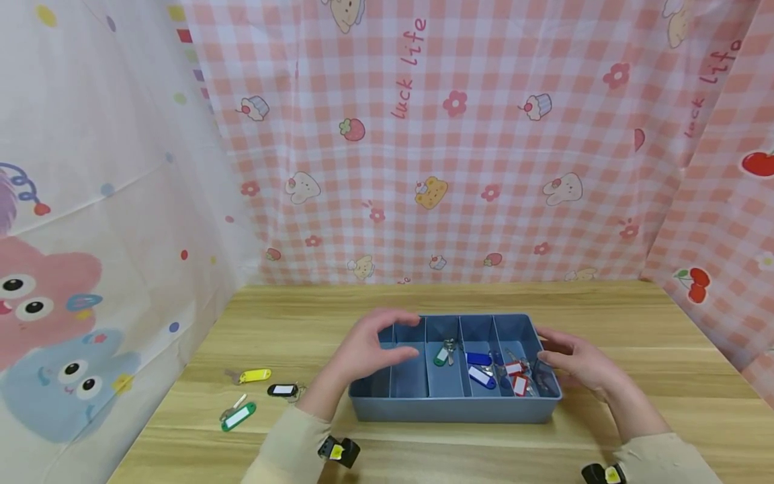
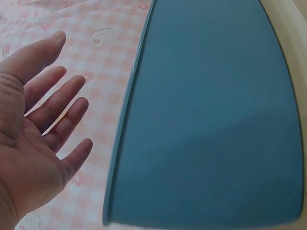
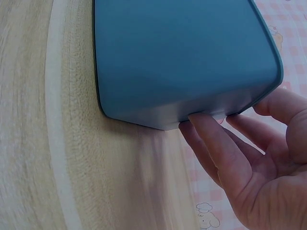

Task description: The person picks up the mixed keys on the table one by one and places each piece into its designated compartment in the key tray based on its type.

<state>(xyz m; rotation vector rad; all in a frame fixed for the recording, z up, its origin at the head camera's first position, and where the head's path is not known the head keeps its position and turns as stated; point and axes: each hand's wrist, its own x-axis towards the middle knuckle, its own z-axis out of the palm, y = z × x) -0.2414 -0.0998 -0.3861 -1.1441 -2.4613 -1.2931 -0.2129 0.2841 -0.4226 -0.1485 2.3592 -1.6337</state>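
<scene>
Nearest us on the tabletop is the front wall of a blue five-compartment tray; beyond its left end lie a green key fob, then a black key fob and a yellow key fob. Judging by these three outside, we take the colour sorting as only partly done. Inside, the rightmost compartment holds two red key fobs, the next two blue key fobs. Our right hand holds the tray's right end, fingers against the outer wall, thumb at the rim. Farther in, the middle compartment holds a second green key fob. Our left hand, fingers loosely spread, grasps nothing over the left compartments, partly hiding them. Behind everything hangs a pink checked curtain.
</scene>
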